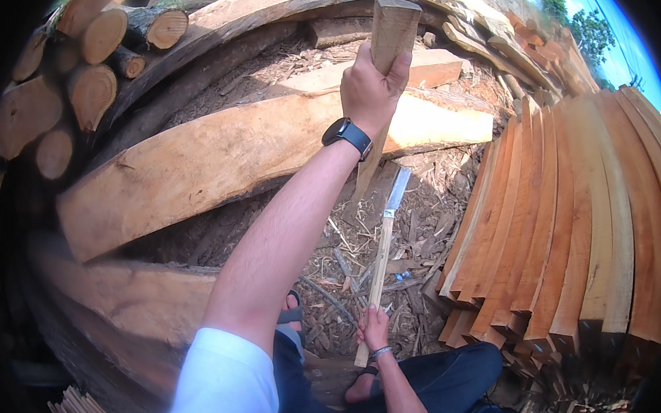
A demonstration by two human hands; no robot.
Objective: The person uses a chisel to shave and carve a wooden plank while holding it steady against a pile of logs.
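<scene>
My left hand point(374, 89) is raised and wrapped round a wooden stake point(397, 27). The stake's flat, blunt end faces up, and its lower part narrows to a point below my wrist. I wear a dark watch on that arm. Low in front of me, my right hand point(373, 328) grips a machete point(378, 272) by the lower part of its long, pale wooden handle. Its narrow metal blade point(397, 193) points away from me, close beside the stake's tip. Whether blade and stake touch, I cannot tell.
A long sawn slab point(198, 166) lies across the ground ahead. Cut logs point(93, 97) are stacked at the left. Many sawn timbers point(554, 218) stand close on the right. Wood chips and bark point(418, 241) cover the ground. My sandalled feet point(360, 387) are near the machete.
</scene>
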